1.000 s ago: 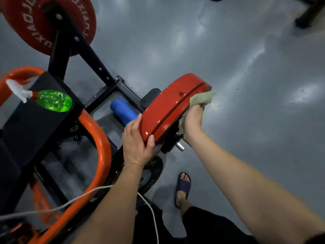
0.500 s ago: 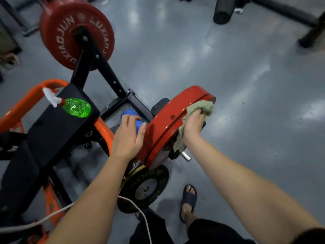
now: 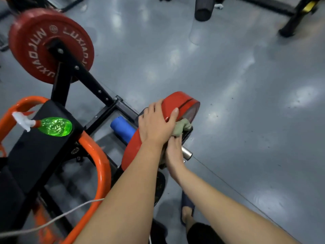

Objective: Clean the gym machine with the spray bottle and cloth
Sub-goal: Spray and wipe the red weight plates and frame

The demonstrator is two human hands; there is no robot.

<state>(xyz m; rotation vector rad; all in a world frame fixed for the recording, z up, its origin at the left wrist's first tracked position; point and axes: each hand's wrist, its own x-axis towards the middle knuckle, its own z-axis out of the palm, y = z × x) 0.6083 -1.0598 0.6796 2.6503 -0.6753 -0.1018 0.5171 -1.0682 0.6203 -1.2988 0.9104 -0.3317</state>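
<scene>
A red weight plate (image 3: 182,104) stands on edge on the machine's steel sleeve (image 3: 186,153). My left hand (image 3: 156,124) grips the plate's rim from above, thumb over the outer edge. My right hand (image 3: 173,150) presses a pale green cloth (image 3: 182,128) against the plate's outer face; its fingers are partly hidden under my left hand. The green spray bottle (image 3: 52,126) with a white trigger lies on the black pad (image 3: 35,152) at the left, untouched.
The orange tube frame (image 3: 103,166) curves around the pad. A second red plate (image 3: 49,44) hangs at the upper left on a black frame arm. A blue roller (image 3: 122,129) lies behind the near plate. My foot in a dark slipper (image 3: 187,206) stands below. Black equipment is at the top right.
My left hand has moved from beside the blue roller up onto the top of the plate's rim. My right hand with the cloth has slid lower down the plate's face.
</scene>
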